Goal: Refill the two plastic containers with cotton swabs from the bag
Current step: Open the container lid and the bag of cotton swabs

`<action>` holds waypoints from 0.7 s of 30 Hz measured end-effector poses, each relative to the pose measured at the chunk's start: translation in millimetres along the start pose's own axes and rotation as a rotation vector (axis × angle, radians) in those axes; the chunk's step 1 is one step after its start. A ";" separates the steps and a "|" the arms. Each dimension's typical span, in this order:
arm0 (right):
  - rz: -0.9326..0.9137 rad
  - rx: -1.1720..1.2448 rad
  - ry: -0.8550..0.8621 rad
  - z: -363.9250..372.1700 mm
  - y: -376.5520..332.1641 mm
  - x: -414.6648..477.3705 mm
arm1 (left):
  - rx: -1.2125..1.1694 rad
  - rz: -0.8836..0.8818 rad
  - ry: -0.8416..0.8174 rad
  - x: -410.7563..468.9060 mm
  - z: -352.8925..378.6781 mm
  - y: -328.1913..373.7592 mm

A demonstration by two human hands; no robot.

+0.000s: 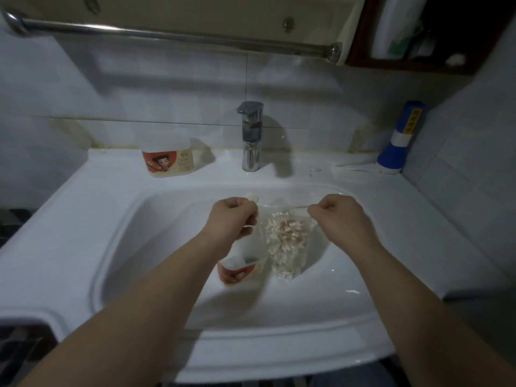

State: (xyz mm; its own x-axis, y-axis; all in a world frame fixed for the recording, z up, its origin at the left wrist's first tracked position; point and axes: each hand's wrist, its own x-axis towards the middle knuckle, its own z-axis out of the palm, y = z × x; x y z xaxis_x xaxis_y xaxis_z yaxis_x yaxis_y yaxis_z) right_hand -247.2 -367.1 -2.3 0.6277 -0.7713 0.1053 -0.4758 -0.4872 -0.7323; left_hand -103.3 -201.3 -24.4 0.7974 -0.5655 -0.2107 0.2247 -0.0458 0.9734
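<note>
Progress looks early: over the sink (pixel 363 275) your left hand (pixel 231 216) and right hand (pixel 340 216) each have fingers clenched on the top edge of the clear bag (pixel 303 255), stretching its mouth, cotton swabs (pixel 283 236) inside. One container (pixel 240 270) lies beside the bag, contents unclear. The other container (pixel 167 162) waits on the surface near the faucet (pixel 251 135), seemingly unfilled
</note>
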 end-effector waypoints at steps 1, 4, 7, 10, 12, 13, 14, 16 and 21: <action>0.004 0.002 -0.013 -0.2 0.3 -0.7 | 0.014 -0.001 -0.010 -0.7 0.7 -0.2; 0.022 0.100 -0.118 3.6 -0.1 -5.4 | 0.053 -0.032 -0.084 -5.1 5.1 -3.7; -0.018 0.144 -0.220 8.7 0.1 -8.8 | 0.038 -0.049 -0.160 -9.7 10.6 -5.8; -0.056 0.050 -0.206 10.3 1.1 -7.9 | -0.008 -0.030 -0.152 -9.5 9.9 -1.8; -0.030 0.003 -0.153 6.3 2.0 -5.5 | -0.013 -0.004 -0.103 -5.3 4.9 1.8; -0.018 -0.030 -0.127 4.1 2.1 -4.0 | -0.002 0.010 -0.076 -3.0 1.5 3.2; -0.012 -0.067 -0.108 1.7 2.5 -3.2 | 0.024 0.027 -0.053 -1.5 -0.5 4.2; -0.014 -0.107 -0.082 -0.9 0.6 -3.0 | 0.112 0.090 -0.011 -0.3 -1.8 4.3; -0.137 -0.019 0.054 -3.0 -4.3 -12.6 | 0.210 0.267 -0.008 -2.4 -2.1 2.9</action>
State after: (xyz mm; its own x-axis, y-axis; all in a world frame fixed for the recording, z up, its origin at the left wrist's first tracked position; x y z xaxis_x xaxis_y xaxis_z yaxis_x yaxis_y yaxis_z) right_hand -254.9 -356.6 1.5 0.6535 -0.7179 0.2400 -0.3998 -0.5966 -0.6958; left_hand -103.4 -198.4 -21.3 0.8081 -0.5866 0.0544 -0.1129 -0.0635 0.9916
